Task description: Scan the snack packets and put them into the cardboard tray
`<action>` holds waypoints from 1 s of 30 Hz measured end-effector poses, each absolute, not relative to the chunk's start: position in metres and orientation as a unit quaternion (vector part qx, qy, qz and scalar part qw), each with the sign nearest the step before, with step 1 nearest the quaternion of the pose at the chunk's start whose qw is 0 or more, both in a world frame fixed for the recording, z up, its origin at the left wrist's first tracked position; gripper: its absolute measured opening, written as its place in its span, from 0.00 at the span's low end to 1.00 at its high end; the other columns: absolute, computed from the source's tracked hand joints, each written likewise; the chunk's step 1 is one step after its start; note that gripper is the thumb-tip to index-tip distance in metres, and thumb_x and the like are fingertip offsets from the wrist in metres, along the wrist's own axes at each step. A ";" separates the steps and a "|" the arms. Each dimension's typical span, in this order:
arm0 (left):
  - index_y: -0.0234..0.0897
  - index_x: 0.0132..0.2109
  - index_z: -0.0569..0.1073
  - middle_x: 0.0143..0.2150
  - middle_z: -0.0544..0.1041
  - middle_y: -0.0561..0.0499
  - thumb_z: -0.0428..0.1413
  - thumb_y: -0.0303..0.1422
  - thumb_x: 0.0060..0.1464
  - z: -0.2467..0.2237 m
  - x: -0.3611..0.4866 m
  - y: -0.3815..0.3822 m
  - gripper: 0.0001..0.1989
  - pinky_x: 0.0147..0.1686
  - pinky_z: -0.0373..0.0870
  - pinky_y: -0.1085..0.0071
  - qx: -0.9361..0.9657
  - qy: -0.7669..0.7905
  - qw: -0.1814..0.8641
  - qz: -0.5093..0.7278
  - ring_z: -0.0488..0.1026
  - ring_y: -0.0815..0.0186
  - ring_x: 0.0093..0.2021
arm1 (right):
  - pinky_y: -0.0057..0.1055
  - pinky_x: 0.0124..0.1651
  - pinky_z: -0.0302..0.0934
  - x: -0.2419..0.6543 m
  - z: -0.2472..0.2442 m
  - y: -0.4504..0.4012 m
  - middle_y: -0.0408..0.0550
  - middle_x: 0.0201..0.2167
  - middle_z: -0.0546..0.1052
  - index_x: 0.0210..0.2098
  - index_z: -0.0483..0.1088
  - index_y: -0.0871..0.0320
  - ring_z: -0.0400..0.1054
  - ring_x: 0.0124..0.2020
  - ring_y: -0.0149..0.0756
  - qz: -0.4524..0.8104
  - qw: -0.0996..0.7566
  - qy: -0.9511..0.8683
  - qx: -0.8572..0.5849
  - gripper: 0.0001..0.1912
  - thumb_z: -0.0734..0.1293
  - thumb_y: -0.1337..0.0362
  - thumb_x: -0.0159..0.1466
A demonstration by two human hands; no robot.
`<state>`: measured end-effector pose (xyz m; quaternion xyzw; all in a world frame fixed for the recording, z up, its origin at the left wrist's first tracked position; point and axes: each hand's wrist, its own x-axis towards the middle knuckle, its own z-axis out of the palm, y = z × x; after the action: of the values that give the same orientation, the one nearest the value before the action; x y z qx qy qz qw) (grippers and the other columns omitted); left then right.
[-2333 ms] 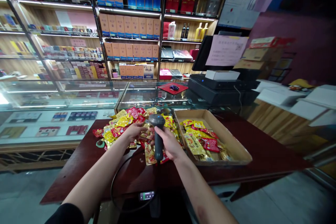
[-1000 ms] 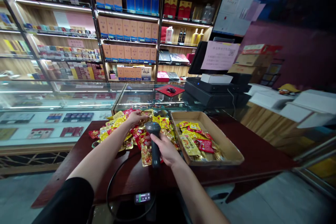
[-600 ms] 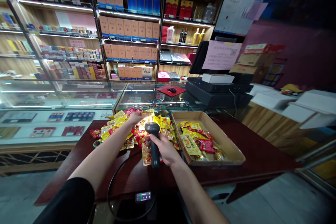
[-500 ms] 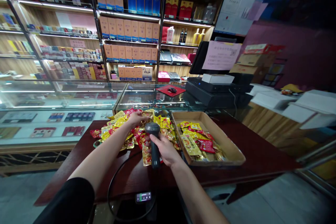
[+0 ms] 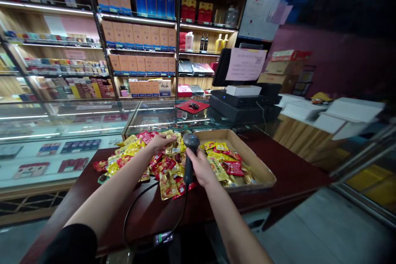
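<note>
My right hand is wrapped round the handle of a black barcode scanner, held upright with its head toward the pile. From the scanner, a black cable loops over the table's front edge. My left hand pinches a gold snack packet, just left of the scanner head. Beneath both hands spreads a heap of red, yellow and gold snack packets. To the right, a shallow cardboard tray holds several similar packets.
The dark red table meets a glass display counter at its back. A monitor with a paper sheet stands behind the tray. Near the front edge is a lit phone. White boxes are at the right.
The scanner in my right hand has moved right and up, away from the middle of the heap. My left hand now shows a gold packet beside it. The view has shifted slightly right.
</note>
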<state>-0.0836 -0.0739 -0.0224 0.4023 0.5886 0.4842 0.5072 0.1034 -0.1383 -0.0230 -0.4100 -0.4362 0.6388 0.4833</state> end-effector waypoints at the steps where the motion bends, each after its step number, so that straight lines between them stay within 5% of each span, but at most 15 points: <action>1: 0.32 0.30 0.75 0.26 0.77 0.50 0.71 0.40 0.30 -0.019 -0.075 -0.071 0.21 0.21 0.62 0.78 0.406 0.575 0.528 0.475 0.70 0.72 0.24 | 0.28 0.27 0.64 0.111 -0.021 -0.133 0.43 0.31 0.75 0.39 0.68 0.57 0.71 0.28 0.33 0.627 0.492 -0.435 -0.419 0.22 0.72 0.50 0.51; 5: 0.31 0.31 0.76 0.27 0.77 0.50 0.72 0.37 0.29 -0.011 -0.035 -0.053 0.21 0.18 0.58 0.80 0.423 0.533 0.584 0.444 0.68 0.75 0.22 | 0.29 0.29 0.66 0.143 -0.016 -0.115 0.42 0.30 0.73 0.37 0.69 0.57 0.69 0.29 0.34 0.614 0.532 -0.414 -0.410 0.21 0.72 0.50 0.50; 12: 0.29 0.33 0.76 0.32 0.79 0.47 0.69 0.28 0.38 -0.004 0.059 -0.014 0.14 0.26 0.69 0.77 0.428 0.471 0.650 0.415 0.74 0.71 0.28 | 0.31 0.29 0.67 0.216 -0.015 -0.095 0.42 0.27 0.72 0.34 0.68 0.56 0.68 0.27 0.34 0.562 0.592 -0.364 -0.450 0.18 0.71 0.51 0.51; 18: 0.29 0.44 0.74 0.36 0.78 0.44 0.67 0.24 0.42 -0.001 0.119 0.004 0.19 0.35 0.77 0.64 0.403 0.437 0.678 0.434 0.76 0.65 0.32 | 0.33 0.33 0.67 0.267 -0.022 -0.089 0.44 0.28 0.76 0.38 0.70 0.53 0.73 0.34 0.41 0.473 0.632 -0.368 -0.492 0.17 0.68 0.49 0.54; 23: 0.27 0.47 0.73 0.37 0.77 0.43 0.66 0.25 0.44 -0.012 0.111 0.002 0.21 0.36 0.78 0.56 0.407 0.447 0.668 0.434 0.76 0.64 0.32 | 0.33 0.33 0.67 0.268 -0.031 -0.088 0.46 0.28 0.77 0.39 0.70 0.53 0.72 0.34 0.42 0.467 0.627 -0.365 -0.506 0.19 0.68 0.49 0.54; 30: 0.31 0.44 0.77 0.38 0.77 0.44 0.69 0.29 0.40 -0.006 0.043 -0.024 0.21 0.33 0.78 0.62 0.461 0.486 0.610 0.422 0.76 0.61 0.36 | 0.32 0.27 0.69 0.222 -0.018 -0.096 0.48 0.36 0.76 0.40 0.68 0.55 0.73 0.37 0.43 0.549 0.602 -0.355 -0.458 0.21 0.71 0.51 0.51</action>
<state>0.0433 -0.0243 -0.0059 0.4612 0.4860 0.4224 0.6104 0.2224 -0.0960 -0.0175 -0.4582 -0.3548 0.5490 0.6024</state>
